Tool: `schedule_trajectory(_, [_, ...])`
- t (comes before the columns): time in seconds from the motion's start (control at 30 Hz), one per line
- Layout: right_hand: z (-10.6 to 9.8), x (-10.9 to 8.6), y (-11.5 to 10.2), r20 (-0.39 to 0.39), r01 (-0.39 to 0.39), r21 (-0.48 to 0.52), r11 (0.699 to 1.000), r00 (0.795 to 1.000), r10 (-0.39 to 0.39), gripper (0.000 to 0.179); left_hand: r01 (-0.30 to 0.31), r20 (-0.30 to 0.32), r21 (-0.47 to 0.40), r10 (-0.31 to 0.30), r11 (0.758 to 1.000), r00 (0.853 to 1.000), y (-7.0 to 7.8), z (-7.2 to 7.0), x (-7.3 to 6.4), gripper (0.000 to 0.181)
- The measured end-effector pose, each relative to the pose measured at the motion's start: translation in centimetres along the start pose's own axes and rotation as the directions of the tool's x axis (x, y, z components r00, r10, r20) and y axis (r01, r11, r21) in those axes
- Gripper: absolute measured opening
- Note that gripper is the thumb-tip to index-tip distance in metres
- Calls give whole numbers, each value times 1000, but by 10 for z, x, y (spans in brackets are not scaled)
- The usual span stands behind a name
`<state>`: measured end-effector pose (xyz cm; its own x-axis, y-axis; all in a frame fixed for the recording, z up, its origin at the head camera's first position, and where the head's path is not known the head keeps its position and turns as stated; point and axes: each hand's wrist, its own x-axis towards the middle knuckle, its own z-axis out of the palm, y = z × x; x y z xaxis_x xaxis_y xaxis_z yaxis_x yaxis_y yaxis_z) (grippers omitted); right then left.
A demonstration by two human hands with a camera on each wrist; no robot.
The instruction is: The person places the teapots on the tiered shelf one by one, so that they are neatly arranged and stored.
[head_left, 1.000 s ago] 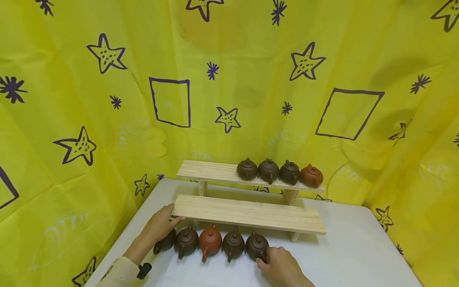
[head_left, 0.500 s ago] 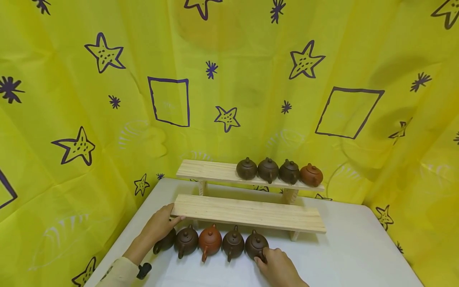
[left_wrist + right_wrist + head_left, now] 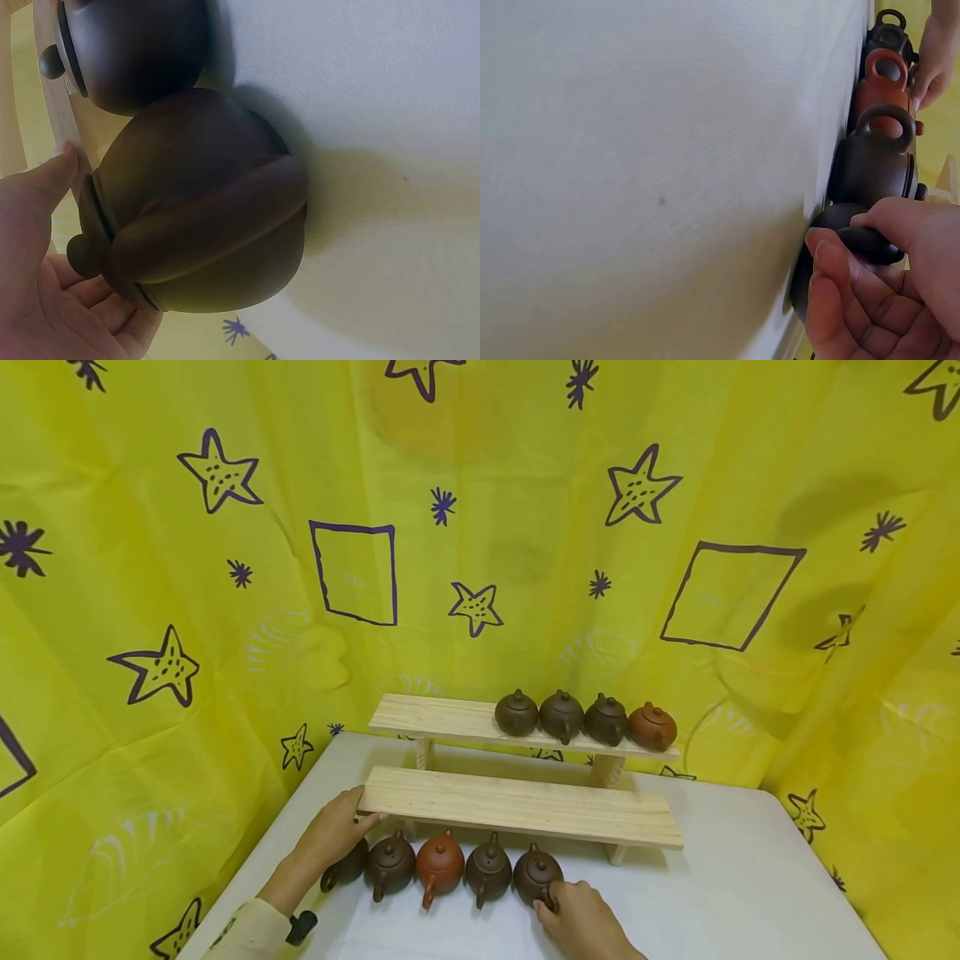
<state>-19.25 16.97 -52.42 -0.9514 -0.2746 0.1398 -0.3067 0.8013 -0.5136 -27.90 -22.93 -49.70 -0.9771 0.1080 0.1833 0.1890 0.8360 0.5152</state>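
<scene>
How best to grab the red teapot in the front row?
By the handle, I'd say, pinching the loop from the near side. The red teapot stands upright, its handle facing away from the lower shelf; dark teapots sit close on both sides, leaving little room for a grasp round the body.

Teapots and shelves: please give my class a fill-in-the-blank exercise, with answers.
1. The upper shelf holds ____ teapots.
2. The right hand grips a dark teapot by its ____.
3. Among five teapots on the table, the reddish one stands in the ____.
4. The shelf that the left hand touches is the ____ one.

four; handle; middle; lower
</scene>
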Motion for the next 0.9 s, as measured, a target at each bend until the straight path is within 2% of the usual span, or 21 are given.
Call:
schedule_trajectory(0.27, [-1, -6, 4, 57, 9, 41, 999, 998, -11, 42, 3, 11, -2, -3, 1000, 1000, -1, 1, 1, 70])
schedule_trajectory(0.57, [0, -13, 7, -15, 87, 117, 989, 996, -86, 48, 1, 7, 0, -1, 1000, 1000, -1, 1, 1, 68])
schedule_trajectory(0.77, [-14, -15, -2, -21, 90, 131, 987, 996, -88, 44, 5, 4, 0, -5, 1000, 1000, 0, 0, 1, 67])
schedule_trajectory(0.9, [-29, -11, -15, -8, 91, 177, 980, 996, -91, 39, 8, 6, -3, -8, 1000, 1000, 0, 0, 1, 68])
